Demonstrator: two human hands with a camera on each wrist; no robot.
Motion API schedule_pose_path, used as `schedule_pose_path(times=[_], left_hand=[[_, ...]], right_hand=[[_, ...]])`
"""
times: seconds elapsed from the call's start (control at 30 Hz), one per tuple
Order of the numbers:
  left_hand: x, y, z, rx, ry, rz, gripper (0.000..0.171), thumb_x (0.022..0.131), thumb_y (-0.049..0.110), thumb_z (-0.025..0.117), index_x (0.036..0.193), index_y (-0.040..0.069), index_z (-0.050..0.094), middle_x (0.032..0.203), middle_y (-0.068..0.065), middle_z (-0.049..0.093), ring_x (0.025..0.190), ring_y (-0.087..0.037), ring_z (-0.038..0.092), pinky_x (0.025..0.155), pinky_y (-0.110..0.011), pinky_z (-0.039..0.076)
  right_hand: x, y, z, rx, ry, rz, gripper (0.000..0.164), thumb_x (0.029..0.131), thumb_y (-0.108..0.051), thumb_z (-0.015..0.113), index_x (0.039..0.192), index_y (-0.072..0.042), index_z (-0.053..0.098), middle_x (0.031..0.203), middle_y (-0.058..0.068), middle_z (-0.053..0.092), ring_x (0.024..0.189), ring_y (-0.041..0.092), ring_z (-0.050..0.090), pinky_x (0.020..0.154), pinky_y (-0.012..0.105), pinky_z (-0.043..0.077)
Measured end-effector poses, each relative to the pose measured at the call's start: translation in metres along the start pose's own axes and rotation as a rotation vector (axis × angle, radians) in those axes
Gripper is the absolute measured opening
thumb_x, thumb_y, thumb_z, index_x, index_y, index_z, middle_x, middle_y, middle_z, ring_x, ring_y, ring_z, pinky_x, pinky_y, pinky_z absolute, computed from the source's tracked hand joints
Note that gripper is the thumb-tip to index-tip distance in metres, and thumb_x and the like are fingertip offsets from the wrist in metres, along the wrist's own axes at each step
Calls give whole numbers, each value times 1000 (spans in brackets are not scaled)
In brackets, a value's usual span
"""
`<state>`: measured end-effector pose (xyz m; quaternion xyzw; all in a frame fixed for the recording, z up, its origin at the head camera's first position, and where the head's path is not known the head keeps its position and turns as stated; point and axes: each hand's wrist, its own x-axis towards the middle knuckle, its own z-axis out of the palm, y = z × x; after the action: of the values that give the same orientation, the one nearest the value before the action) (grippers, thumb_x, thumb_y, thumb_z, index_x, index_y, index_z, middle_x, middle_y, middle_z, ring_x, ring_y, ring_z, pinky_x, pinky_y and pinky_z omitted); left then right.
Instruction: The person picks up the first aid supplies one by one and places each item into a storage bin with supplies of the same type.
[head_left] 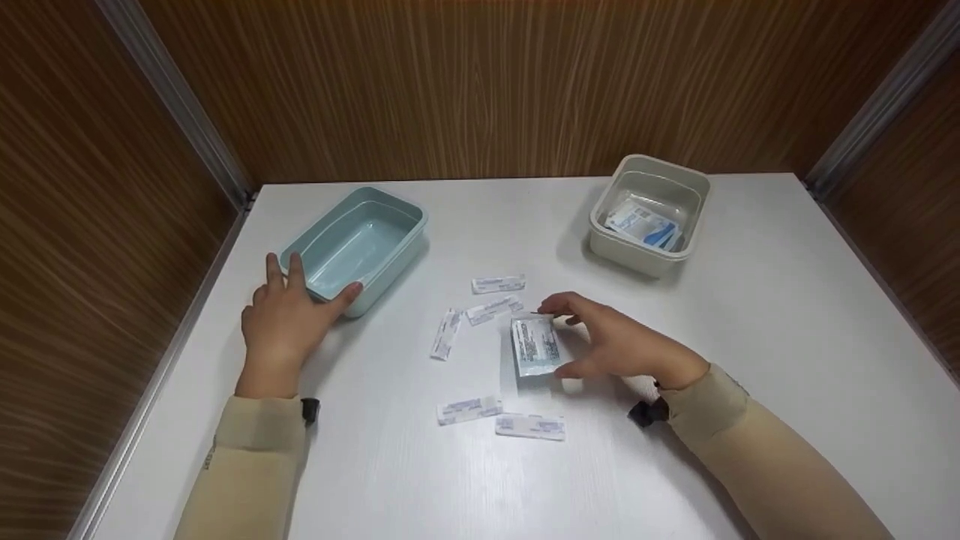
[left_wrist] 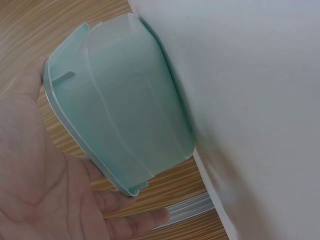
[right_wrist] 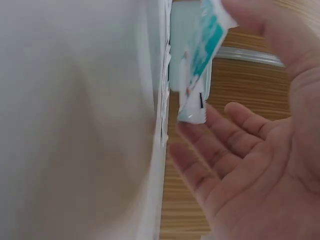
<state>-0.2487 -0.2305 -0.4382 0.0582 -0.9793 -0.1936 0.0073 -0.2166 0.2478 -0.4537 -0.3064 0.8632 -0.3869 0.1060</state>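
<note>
My right hand (head_left: 611, 341) holds a small white packet (head_left: 535, 346) by its edges, thumb at the near corner and fingertips at the far one. Dark print covers the packet's upper face. The right wrist view shows its teal-and-white underside, tilted above the table, between the thumb and fingers (right_wrist: 200, 145). At the near end of a light blue plastic tub (head_left: 390, 266), my left hand (head_left: 281, 326) touches the rim, thumb on the right side and extended fingers at the left corner. The tub stands on the table with nothing inside.
Several narrow white wrapped strips (head_left: 530, 426) with purple print lie around the packet on the white table (head_left: 397, 487). At the back right, a beige tub (head_left: 637, 259) contains white-and-blue packets (head_left: 643, 223). Wood-grain panels (head_left: 480, 90) enclose the back and sides.
</note>
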Motion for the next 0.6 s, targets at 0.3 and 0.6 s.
schedule_pose_path(times=[0.3, 0.6], left_hand=[[-1, -2, 1, -4, 2, 8, 137, 94, 99, 47, 180, -1, 12, 185, -38, 3, 160, -71, 33, 123, -88, 30], [-1, 0, 0, -16, 5, 6, 136, 94, 98, 49, 180, -1, 11, 186, -38, 2, 161, -70, 32, 124, -89, 29]], right_hand=[[-5, 0, -20, 27, 115, 16, 91, 80, -11, 103, 158, -5, 56, 159, 10, 65, 150, 33, 62, 126, 56, 50], [-15, -5, -52, 30, 242, 10, 94, 79, -2, 102, 160, -2, 52, 160, 15, 62, 147, 32, 61, 123, 19, 47]])
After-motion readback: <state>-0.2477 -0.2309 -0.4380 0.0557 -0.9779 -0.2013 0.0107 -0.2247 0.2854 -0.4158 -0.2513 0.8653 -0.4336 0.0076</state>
